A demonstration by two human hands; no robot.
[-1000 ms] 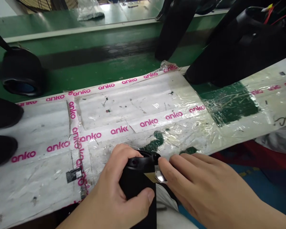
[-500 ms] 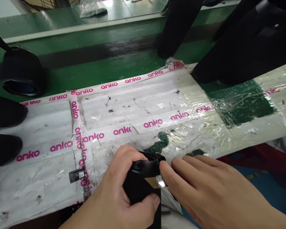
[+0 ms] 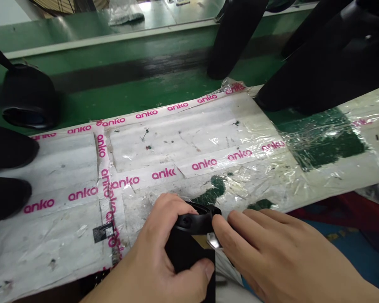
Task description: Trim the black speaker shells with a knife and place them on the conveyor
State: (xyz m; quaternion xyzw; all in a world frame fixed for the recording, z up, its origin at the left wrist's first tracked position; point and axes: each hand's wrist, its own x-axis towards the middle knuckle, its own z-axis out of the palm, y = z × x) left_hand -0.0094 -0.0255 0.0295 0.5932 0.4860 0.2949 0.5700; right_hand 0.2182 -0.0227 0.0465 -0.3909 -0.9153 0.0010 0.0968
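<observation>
My left hand (image 3: 151, 261) is wrapped around a black plastic tube-shaped part (image 3: 189, 244) held upright at the near edge of the bench, thumb on its front and fingers over its open rim. My right hand (image 3: 271, 256) lies beside it with fingers extended, the index fingertip touching the part's right side next to a small shiny label or tab (image 3: 213, 241). What the right fingertips pinch, if anything, I cannot make out.
The bench top (image 3: 66, 168) is covered in white sheets taped with pink "anko" tape and torn clear film. Black plastic parts stand at the left (image 3: 25, 97) and back right (image 3: 318, 63). A green conveyor surface (image 3: 113, 88) runs behind.
The view has shifted slightly. Both hands stay on the black part, with the right index finger pressed a little closer to its side.
</observation>
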